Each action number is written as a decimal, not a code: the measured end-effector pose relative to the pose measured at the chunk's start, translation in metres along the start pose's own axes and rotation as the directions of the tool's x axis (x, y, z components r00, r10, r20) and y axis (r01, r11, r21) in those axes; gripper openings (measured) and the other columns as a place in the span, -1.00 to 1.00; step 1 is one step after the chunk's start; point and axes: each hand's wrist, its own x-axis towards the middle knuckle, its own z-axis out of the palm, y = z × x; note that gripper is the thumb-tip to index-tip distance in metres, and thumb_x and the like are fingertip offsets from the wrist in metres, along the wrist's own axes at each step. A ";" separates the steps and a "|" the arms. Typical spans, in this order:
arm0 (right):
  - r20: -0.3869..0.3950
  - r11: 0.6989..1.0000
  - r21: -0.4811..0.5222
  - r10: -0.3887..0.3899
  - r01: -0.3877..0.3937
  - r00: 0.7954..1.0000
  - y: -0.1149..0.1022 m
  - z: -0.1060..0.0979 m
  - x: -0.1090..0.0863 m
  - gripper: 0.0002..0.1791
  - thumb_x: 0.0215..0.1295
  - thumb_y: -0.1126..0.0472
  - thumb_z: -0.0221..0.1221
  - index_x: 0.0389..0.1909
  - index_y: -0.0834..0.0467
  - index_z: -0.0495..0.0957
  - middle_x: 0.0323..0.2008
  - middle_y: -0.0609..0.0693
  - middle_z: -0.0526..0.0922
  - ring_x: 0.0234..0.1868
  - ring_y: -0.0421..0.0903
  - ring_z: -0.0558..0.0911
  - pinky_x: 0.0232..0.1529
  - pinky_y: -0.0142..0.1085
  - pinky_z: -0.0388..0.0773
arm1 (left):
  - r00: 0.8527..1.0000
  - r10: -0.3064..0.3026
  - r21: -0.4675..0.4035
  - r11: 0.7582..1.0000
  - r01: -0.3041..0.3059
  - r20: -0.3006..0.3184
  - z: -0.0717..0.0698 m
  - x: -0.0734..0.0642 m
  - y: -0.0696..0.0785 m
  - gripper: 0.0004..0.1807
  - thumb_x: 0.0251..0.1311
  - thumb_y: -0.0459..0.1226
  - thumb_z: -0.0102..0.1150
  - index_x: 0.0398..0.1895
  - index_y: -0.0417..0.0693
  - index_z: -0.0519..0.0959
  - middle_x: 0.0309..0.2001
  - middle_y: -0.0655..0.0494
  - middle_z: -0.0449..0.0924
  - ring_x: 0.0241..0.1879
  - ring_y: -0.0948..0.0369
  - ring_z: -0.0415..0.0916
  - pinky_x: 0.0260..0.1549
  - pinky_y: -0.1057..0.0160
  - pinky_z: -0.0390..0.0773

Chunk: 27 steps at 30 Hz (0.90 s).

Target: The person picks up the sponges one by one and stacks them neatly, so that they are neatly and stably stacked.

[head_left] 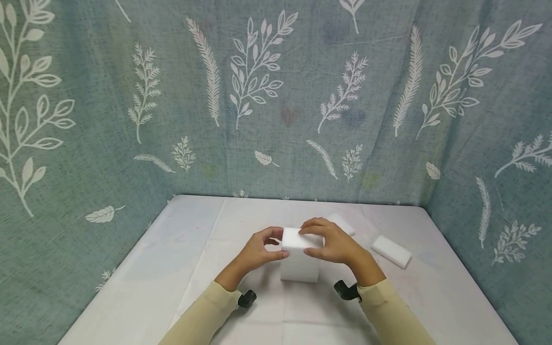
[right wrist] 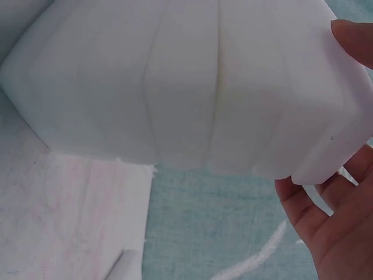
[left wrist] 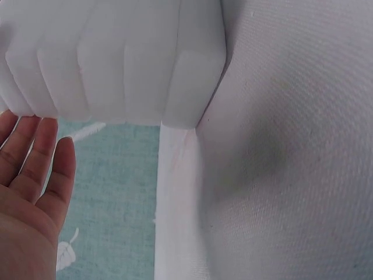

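A stack of several white foam sponges (head_left: 299, 266) stands upright on the table, its layers visible as seams in the left wrist view. My left hand (head_left: 260, 249) holds the stack's upper left side, thumb at the front and fingers toward the back. In the left wrist view, the fingertips (left wrist: 45, 123) touch the back edge of the upper layers. On the right, my right hand (head_left: 329, 242) pinches the top sponge (right wrist: 332, 134), its thumb at the front edge and its fingers at the back edge. The left thumb is hidden in the left wrist view.
Two loose white sponges lie to the right of the stack: one sponge (head_left: 391, 251) beyond my right wrist, another sponge (head_left: 342, 224) partly behind my right hand. A white cloth covers the table (head_left: 207, 268). Patterned blue-green fabric (head_left: 276, 143) hangs around the back and sides.
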 end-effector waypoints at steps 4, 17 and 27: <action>0.007 1.000 -0.002 0.013 -0.013 1.000 0.000 0.000 0.000 -0.56 0.10 0.10 0.39 0.04 0.04 0.64 0.08 -0.11 0.54 0.14 -0.10 0.49 0.06 -0.07 0.50 | 1.000 -0.003 0.005 1.000 0.003 -0.001 0.000 0.001 0.000 -0.41 0.02 -0.31 0.47 0.13 -0.28 0.48 -0.01 -0.06 0.57 0.02 0.04 0.50 0.06 -0.16 0.46; 0.041 0.999 -0.015 0.042 -0.041 0.998 0.000 0.000 -0.001 -0.54 0.13 0.06 0.38 0.09 0.01 0.61 0.11 -0.13 0.52 0.15 -0.11 0.47 0.05 -0.09 0.50 | 0.999 0.001 0.038 0.999 0.001 -0.033 0.003 0.009 -0.038 -0.32 -0.05 -0.21 0.54 0.19 -0.11 0.48 0.02 0.09 0.56 0.04 0.14 0.49 0.04 0.03 0.52; -0.008 1.000 0.027 0.004 -0.003 1.000 0.003 -0.005 -0.008 -0.49 0.14 -0.03 0.39 0.11 0.04 0.59 0.12 -0.15 0.52 0.14 -0.10 0.49 0.05 -0.06 0.52 | 0.998 0.061 0.053 0.997 -0.059 -0.031 0.000 0.011 -0.036 -0.28 -0.02 -0.09 0.51 0.26 0.10 0.43 0.05 0.23 0.53 0.06 0.22 0.47 0.01 0.14 0.53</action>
